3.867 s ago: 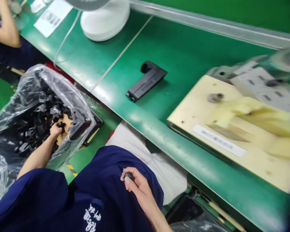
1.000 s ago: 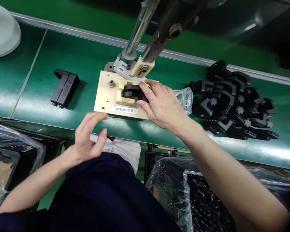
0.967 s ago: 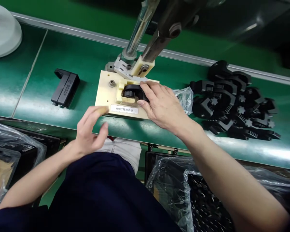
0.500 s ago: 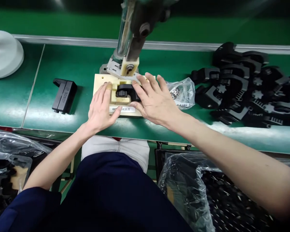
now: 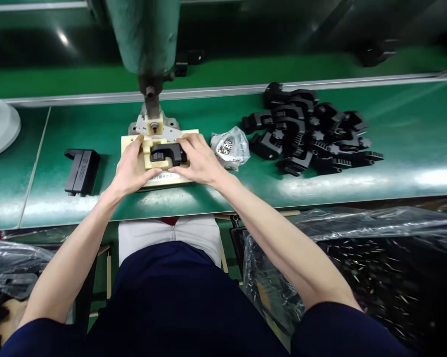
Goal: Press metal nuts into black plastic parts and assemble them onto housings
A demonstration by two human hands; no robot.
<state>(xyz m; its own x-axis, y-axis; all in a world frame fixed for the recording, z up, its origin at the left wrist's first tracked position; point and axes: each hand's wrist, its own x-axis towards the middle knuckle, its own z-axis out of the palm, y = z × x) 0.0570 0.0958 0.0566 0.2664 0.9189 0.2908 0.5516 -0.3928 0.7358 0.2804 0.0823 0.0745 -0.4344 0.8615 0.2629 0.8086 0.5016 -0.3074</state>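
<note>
A black plastic clamp-shaped part (image 5: 168, 152) lies in the recess of a cream jig (image 5: 163, 181) with a white printed label. My left hand (image 5: 129, 167) is closed around the jig's left side, fingers at the back and thumb along the front. On the other side, my right hand (image 5: 199, 159) grips the jig's right side, its fingers touching or close beside the part's right end. Above the back of the jig hangs a press head (image 5: 154, 124) with a cream tip, apart from the black part. The part's right end is partly hidden by my right hand.
A black housing (image 5: 82, 172) with raised lettering stands left on the green bench (image 5: 216, 198). Right of the jig lies a clear bag (image 5: 230, 148) of small metal pieces, then a pile of black parts (image 5: 305, 129). A white round object (image 5: 0, 128) is far left; plastic-lined bins flank me below.
The camera view has shifted. My right hand's fingers, spread before, have drawn in around the jig's right side. My left hand stays on the left side, and the black part remains in the jig.
</note>
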